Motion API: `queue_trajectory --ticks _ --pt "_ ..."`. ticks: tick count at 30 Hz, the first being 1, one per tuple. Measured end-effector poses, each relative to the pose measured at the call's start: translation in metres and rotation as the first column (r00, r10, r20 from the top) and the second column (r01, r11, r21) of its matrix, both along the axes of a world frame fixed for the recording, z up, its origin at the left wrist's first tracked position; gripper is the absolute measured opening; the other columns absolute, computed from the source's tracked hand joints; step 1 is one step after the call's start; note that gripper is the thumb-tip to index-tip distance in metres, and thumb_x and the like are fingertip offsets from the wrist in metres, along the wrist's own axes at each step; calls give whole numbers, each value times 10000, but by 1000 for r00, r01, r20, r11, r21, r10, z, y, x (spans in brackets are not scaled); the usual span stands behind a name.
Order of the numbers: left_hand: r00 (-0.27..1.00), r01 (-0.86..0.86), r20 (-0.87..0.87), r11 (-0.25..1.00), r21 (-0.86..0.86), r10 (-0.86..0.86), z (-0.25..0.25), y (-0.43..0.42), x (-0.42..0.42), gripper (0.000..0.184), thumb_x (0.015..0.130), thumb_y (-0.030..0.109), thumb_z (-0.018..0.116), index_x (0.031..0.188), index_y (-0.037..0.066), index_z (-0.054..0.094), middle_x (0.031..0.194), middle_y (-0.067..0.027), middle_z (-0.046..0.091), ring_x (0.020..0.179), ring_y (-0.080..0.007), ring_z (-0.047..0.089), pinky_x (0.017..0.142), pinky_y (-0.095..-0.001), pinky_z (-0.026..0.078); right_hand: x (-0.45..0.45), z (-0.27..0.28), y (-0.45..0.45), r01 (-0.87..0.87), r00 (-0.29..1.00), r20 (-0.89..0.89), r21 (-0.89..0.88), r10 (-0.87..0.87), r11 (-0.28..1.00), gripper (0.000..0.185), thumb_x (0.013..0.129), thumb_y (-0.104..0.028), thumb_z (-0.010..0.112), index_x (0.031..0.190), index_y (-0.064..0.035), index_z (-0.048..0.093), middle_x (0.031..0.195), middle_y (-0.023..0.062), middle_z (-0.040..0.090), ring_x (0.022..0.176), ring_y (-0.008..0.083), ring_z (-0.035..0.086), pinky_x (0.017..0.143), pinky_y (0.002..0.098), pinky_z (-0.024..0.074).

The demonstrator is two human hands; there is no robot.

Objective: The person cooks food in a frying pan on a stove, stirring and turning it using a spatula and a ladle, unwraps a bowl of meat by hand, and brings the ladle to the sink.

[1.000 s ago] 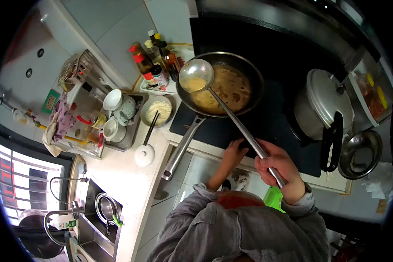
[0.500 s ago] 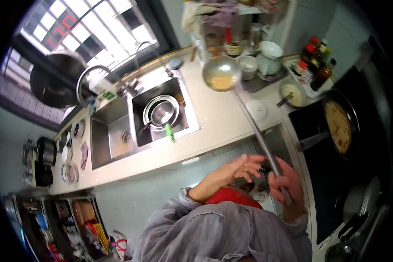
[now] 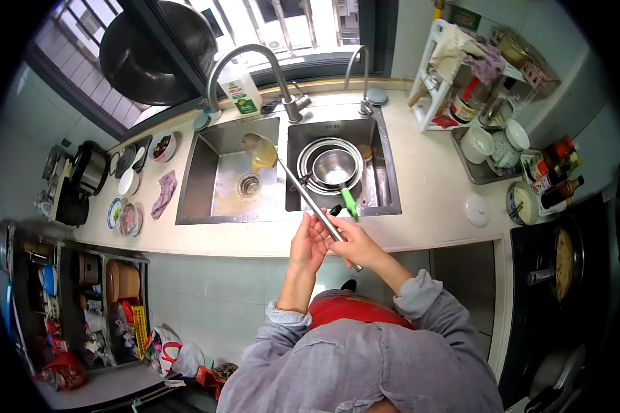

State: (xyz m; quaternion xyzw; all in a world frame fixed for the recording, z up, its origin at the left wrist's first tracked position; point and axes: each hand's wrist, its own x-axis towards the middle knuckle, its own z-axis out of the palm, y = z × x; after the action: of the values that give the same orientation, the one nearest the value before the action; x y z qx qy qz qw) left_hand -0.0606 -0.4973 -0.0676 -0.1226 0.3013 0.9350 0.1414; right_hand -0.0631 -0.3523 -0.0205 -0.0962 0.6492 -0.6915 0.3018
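A long-handled metal ladle (image 3: 253, 143) is tilted over the left basin of the sink (image 3: 231, 134), with yellowish liquid at its lower edge. Wrapped round the lower part of its handle is my right hand (image 3: 357, 246). My left hand (image 3: 308, 244) is palm up beside the handle, fingers stretched out and close to it; whether they touch it I cannot tell. In the right basin, a small metal pot (image 3: 334, 167) rests in larger nested metal bowls (image 3: 310, 155). A green handle (image 3: 349, 203) points toward the front rim.
A curved faucet (image 3: 255, 49) rises behind the sink. On the left counter are a pink cloth (image 3: 164, 191) and several bowls. To the right are a white lid (image 3: 477, 210), seasoning bottles (image 3: 561, 193) and a frying pan (image 3: 566, 258) with a flatbread on the stove.
The ladle has moved left from above the counter to the left basin and is now tilted. Both hands and my view have turned left toward the sink.
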Motion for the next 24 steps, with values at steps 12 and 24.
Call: queue_trajectory --ticks 12,24 --pt "985 -161 37 970 -183 171 -23 -19 2 437 899 382 370 1098 13 490 1104 -178 528 1029 -322 516 874 -421 440 -7 -40 -19 -106 979 141 -258 146 960 405 787 -128 493 1177 -55 412 606 48 499 370 104 438 314 235 316" --pt "852 139 -446 939 -314 -275 55 161 54 516 889 519 322 1036 59 502 956 -62 539 886 -170 533 698 -281 436 123 53 168 311 946 283 -669 -156 675 465 770 -86 495 1213 -12 376 574 15 435 368 56 408 314 195 320"
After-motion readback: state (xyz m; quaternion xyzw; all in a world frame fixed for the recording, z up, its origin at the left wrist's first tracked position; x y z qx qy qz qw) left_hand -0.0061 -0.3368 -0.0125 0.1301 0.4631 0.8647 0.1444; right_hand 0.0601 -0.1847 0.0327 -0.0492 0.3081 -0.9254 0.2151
